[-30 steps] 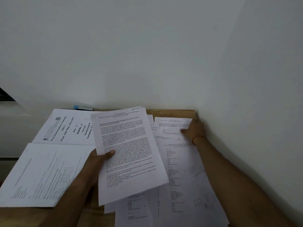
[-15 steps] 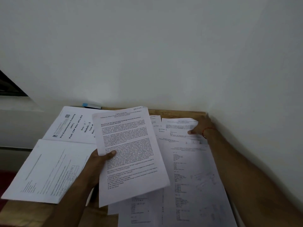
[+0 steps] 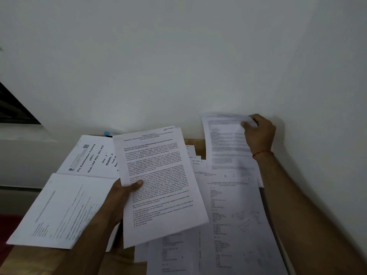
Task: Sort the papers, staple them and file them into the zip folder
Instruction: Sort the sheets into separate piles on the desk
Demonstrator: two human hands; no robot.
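Lifted from the pile (image 3: 234,215), a sheet (image 3: 224,143) hangs pinched in right fingers (image 3: 246,125); left fingers (image 3: 137,184) clasp a page (image 3: 158,185).

1 raised sheet (image 3: 224,143) blurred (text unreadable); blue object (image 3: 107,133) half-hidden behind papers (image 3: 95,153).

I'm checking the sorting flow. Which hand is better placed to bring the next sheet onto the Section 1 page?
Right, likely. The right hand pinches a loose sheet raised above the spread papers, free to carry it across. The left hand grips the Section 1 page, thumb on top.
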